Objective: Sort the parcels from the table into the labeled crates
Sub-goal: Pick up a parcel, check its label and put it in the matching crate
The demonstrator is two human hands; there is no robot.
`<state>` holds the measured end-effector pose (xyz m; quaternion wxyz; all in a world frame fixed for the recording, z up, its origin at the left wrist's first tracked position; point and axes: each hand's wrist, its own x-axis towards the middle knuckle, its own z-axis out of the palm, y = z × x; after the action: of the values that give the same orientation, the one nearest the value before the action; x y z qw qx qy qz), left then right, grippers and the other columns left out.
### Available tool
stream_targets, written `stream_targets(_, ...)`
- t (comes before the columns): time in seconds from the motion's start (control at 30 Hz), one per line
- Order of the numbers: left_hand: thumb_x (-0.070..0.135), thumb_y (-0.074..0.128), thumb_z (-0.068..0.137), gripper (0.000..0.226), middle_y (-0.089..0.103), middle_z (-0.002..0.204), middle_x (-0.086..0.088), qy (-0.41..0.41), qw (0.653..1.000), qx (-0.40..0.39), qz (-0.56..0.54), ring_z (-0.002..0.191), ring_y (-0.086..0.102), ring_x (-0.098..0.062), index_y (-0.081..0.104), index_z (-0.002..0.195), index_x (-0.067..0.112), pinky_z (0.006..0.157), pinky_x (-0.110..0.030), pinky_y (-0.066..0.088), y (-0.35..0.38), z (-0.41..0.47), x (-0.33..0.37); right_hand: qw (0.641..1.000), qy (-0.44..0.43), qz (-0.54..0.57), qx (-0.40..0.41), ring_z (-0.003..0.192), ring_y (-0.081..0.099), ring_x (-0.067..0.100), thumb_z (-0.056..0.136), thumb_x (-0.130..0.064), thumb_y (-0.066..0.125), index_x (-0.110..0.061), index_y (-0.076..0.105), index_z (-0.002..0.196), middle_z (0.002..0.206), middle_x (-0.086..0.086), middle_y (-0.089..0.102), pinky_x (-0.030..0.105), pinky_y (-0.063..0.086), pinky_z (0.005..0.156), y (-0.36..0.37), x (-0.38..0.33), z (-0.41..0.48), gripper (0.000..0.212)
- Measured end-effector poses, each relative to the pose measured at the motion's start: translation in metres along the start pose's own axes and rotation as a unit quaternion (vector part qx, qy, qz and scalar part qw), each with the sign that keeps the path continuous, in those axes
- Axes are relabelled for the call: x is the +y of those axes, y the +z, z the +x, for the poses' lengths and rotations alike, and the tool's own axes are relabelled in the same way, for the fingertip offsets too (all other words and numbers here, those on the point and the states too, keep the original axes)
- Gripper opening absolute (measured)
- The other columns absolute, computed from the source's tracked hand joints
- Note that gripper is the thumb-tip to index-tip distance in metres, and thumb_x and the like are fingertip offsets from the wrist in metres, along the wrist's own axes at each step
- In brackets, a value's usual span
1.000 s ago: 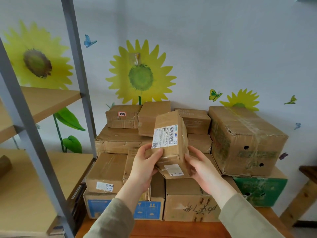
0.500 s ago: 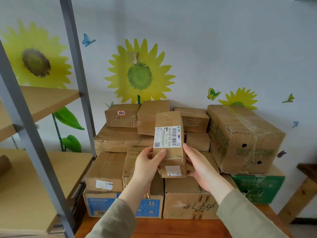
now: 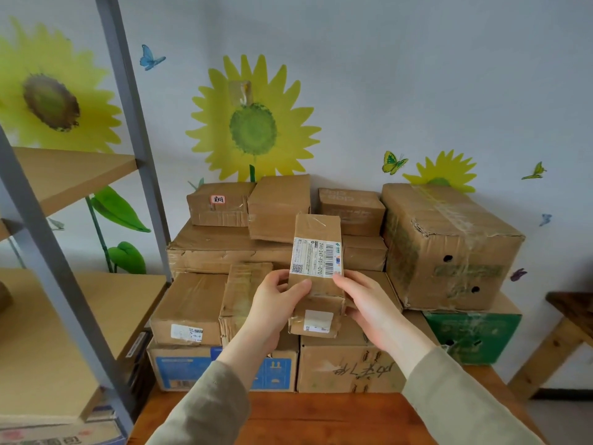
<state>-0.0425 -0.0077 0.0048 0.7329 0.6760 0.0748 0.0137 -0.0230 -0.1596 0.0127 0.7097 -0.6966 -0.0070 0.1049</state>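
Observation:
I hold a small brown cardboard parcel (image 3: 317, 268) upright in front of the stack, its white barcode label facing me. My left hand (image 3: 276, 303) grips its left side, thumb across the front. My right hand (image 3: 369, 303) grips the right side, thumb touching the label's lower corner. Behind it a pile of cardboard parcels (image 3: 224, 248) covers the wooden table (image 3: 288, 415). No labeled crate is in view.
A large taped box (image 3: 449, 245) sits on a green box (image 3: 471, 335) at the right. A grey metal shelf rack (image 3: 38, 226) with wooden boards stands at the left. A wooden stool (image 3: 568, 319) is at the far right. The sunflower wall is behind.
The parcel has turned from tilted to upright and straight, and both hands have shifted slightly down and closer together on it.

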Motion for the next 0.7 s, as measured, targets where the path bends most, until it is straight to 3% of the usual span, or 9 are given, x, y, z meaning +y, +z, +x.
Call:
stream_targets(0.17,0.023,0.067,0.085,0.045,0.068,0.106,-0.007,-0.008,0.999,-0.031,0.021,0.094,0.067,-0.021,0.051,0.125,0.011,0.086,-0.04,0.055,0.011,-0.005,-0.012,0.999,0.015,-0.009,0.038,0.105,0.063,0.015,0.095,-0.024,0.054,-0.025,0.064,0.111,0.106,-0.006,0.071,0.044,0.043,0.102,-0.012,0.008,-0.012,0.019)
stream_targets(0.37,0.024,0.067,0.086,0.048,0.064,0.111,-0.005,-0.02,0.992,-0.11,0.053,0.095,0.066,-0.019,0.048,0.128,0.011,0.068,-0.026,0.052,0.037,-0.015,-0.02,0.991,0.023,-0.014,0.134,0.106,0.063,0.018,0.093,-0.024,0.056,-0.022,0.065,0.116,0.106,-0.005,0.071,0.046,0.045,0.1,-0.036,0.021,-0.046,0.025)
stream_targets(0.6,0.02,0.067,0.085,0.05,0.062,0.114,-0.007,-0.064,0.969,-0.222,0.088,0.096,0.065,-0.021,0.046,0.129,0.008,0.085,-0.04,0.056,0.091,-0.045,-0.051,0.963,0.042,0.02,0.267,0.103,0.064,0.015,0.092,-0.032,0.057,-0.02,0.06,0.121,0.111,-0.003,0.068,0.039,0.051,0.095,-0.071,0.058,-0.116,0.031)
stream_targets(0.7,0.018,0.068,0.084,0.044,0.062,0.112,-0.008,-0.083,0.952,-0.278,0.099,0.097,0.064,-0.022,0.049,0.122,0.007,0.086,-0.04,0.054,0.13,-0.066,-0.068,0.939,0.06,0.035,0.338,0.099,0.066,0.013,0.092,-0.03,0.058,-0.019,0.062,0.116,0.108,-0.003,0.07,0.034,0.053,0.091,-0.099,0.072,-0.154,0.026)
